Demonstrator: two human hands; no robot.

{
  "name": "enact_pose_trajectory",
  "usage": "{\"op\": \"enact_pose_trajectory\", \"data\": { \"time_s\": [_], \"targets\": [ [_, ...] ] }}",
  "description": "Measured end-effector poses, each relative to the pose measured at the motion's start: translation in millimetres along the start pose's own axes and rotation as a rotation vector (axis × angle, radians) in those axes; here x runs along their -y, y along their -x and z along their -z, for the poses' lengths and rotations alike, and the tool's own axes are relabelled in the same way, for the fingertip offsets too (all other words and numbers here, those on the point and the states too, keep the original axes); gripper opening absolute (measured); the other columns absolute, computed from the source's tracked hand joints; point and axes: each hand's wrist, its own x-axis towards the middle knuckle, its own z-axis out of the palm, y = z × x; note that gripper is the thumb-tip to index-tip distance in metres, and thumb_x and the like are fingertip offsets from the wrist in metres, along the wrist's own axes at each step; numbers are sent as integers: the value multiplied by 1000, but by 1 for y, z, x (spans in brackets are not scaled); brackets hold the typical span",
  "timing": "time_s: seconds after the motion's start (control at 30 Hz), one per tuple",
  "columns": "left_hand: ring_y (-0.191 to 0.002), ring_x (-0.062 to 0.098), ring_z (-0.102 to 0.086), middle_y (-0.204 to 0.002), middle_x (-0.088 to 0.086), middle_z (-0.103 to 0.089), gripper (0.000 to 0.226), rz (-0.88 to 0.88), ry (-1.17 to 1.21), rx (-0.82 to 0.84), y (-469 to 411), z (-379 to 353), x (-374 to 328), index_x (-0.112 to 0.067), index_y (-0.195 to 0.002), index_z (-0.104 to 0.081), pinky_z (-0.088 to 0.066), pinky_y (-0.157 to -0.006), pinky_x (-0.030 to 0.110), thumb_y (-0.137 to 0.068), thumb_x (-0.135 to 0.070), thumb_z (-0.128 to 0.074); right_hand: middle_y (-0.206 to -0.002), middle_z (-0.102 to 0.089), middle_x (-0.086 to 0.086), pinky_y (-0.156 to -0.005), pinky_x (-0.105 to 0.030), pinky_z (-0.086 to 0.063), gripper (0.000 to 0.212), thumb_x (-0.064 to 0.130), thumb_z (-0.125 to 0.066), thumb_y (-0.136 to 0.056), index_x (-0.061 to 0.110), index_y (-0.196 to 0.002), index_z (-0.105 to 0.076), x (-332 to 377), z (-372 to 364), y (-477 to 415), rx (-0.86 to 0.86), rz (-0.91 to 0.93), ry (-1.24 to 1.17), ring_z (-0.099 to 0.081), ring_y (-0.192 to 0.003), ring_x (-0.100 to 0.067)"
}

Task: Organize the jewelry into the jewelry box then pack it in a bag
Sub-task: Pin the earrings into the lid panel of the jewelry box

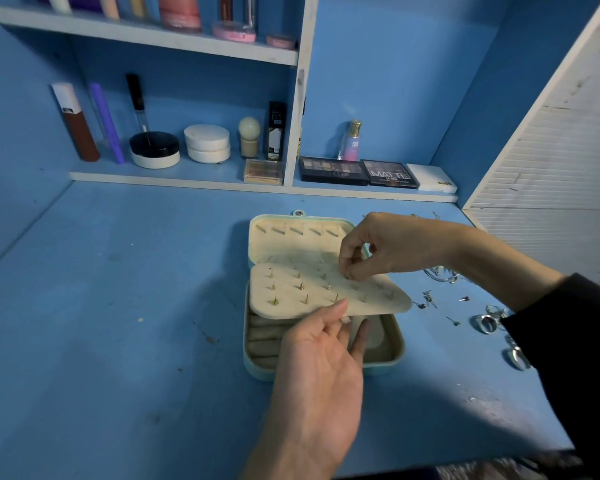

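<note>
An open light-blue jewelry box (257, 368) with cream lining lies on the blue desk (118, 306). Its cream earring flap (291, 296) is lifted, and several earring posts poke through it. My left hand (323, 368) holds the flap's near edge between thumb and fingers, palm up. At the flap's far right part, my right hand (371, 247) pinches something small against the flap; the item is too small to identify. Loose earrings (428, 299) and silver rings (487, 322) lie on the desk to the right of the box.
Shelves at the back hold cosmetics: jars (207, 143), tubes, a perfume bottle (350, 140) and eyeshadow palettes (333, 169). A white slatted panel (551, 150) stands at the right. More silver jewelry (442, 273) lies behind my right wrist.
</note>
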Motion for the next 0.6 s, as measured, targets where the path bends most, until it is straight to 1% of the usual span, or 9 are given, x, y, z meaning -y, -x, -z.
{"op": "enact_pose_trajectory", "data": {
  "time_s": [0.1,0.17,0.23,0.3,0.37,0.4,0.47,0.53,0.6],
  "targets": [
    [-108,18,-60,-102,4,-70,30,-1,-5,0,1,-1,0,-16,-95,-67,-39,-104,39,-69,-6,-56,-84,-68,15,-76,-17,-43,11,21,-64,-82,31,-80,-69,-6,0,3,-14,37,-48,-57,-83,-5],
    [-113,17,-59,-104,2,-71,30,4,3,-3,2,-2,0,-15,-95,-67,-39,-104,38,-69,-6,-56,-88,-68,10,-81,-20,-46,15,15,-63,-86,29,-87,-69,-12,-1,8,-53,68,-116,-59,-89,-7],
    [-117,16,-56,-108,3,-71,31,13,13,-8,2,-2,0,-14,-97,-68,-37,-106,38,-69,-6,-56,-87,-69,6,-81,-21,-46,24,2,-58,-87,24,-93,-66,-18,-1,16,-91,95,-216,-61,-89,-11],
    [-122,17,-52,-114,5,-69,33,23,19,-25,2,-3,0,-13,-100,-68,-35,-108,39,-69,-7,-58,-91,-70,3,-79,-21,-45,39,-13,-48,-84,20,-97,-64,-27,0,27,-93,121,-267,-60,-93,-13],
    [-124,18,-51,-118,6,-67,32,28,20,-32,1,-3,-1,-13,-99,-68,-34,-109,40,-68,-7,-58,-99,-67,9,-82,-26,-46,47,-19,-46,-80,21,-99,-64,-37,0,36,-67,125,-270,-57,-100,-14],
    [-123,18,-51,-116,6,-68,31,28,20,-28,2,-3,-1,-13,-98,-68,-34,-109,41,-68,-8,-58,-102,-66,12,-84,-29,-46,45,-16,-50,-80,21,-100,-64,-41,-2,40,-59,122,-284,-56,-102,-13],
    [-120,17,-55,-111,5,-70,30,28,22,-14,2,-4,-1,-14,-96,-68,-34,-109,41,-68,-8,-58,-105,-64,13,-83,-29,-45,36,-4,-60,-78,21,-103,-64,-48,-6,44,-69,117,-348,-56,-102,-12],
    [-117,18,-56,-108,5,-72,30,28,32,-8,2,-4,-1,-14,-95,-68,-34,-108,41,-68,-8,-57,-106,-64,9,-81,-28,-45,32,4,-64,-77,20,-104,-65,-52,-11,45,-100,114,-408,-57,-100,-12],
    [-117,19,-56,-110,6,-71,32,29,52,-15,2,-5,-2,-15,-97,-67,-33,-109,43,-67,-11,-57,-106,-65,4,-78,-25,-46,30,8,-64,-76,19,-103,-65,-53,-13,46,-126,113,-464,-58,-97,-13]
  ]
}}
